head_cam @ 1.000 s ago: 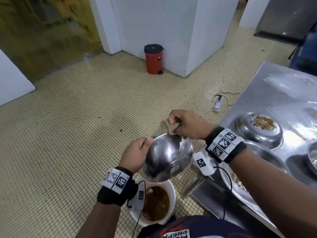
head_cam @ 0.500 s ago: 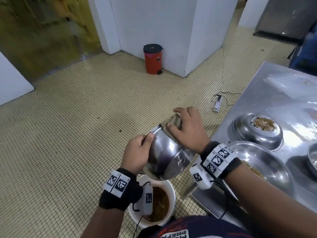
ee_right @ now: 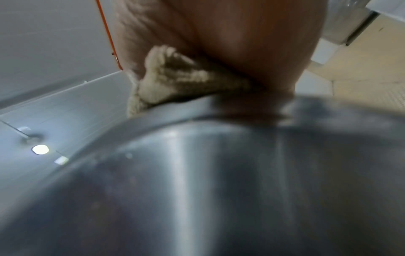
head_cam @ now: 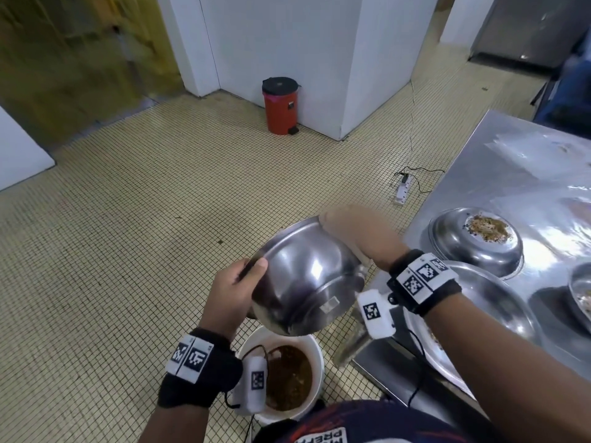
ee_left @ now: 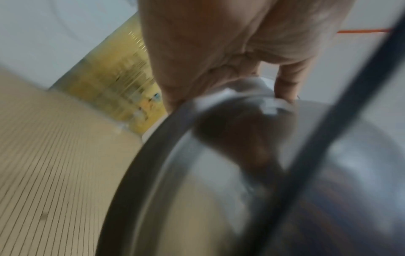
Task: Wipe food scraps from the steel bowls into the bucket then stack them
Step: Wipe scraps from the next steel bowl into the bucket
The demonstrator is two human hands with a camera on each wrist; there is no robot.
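Nearest: white bucket [head_cam: 315, 353] on the floor, just off the near-left corner of the tabletop [head_cam: 524, 174], holding brown slop. Scraps have already gone in, so the task is partly under way.

Directly above the bucket: one steel bowl [head_cam: 307, 276], tilted steeply, outer wall toward the head camera, mouth facing away and down. The left hand [head_cam: 230, 292] pinches its left rim, thumb on the outside; the other fingers are hidden behind the bowl. The right hand [head_cam: 355, 238], blurred, lies over the far rim. The right wrist view shows a beige cloth [ee_right: 175, 81] pressed between that hand and the rim; fingers are out of sight inside the bowl, so I cannot tell how tightly they curl round the cloth.

Judgement: the wipe of this bowl is in hand, not finished. Its inside is not visible, so cleanliness is unknown.

Farther right, near edge of the tabletop: a large bowl [head_cam: 499, 302] with scraps showing under the right forearm. Beyond it, a scrap-topped bowl [head_cam: 473, 241], apparently upside down. At the right edge, another bowl [head_cam: 580, 295], partly cut off.

Left to do: at least these three bowls. No stack is in view.
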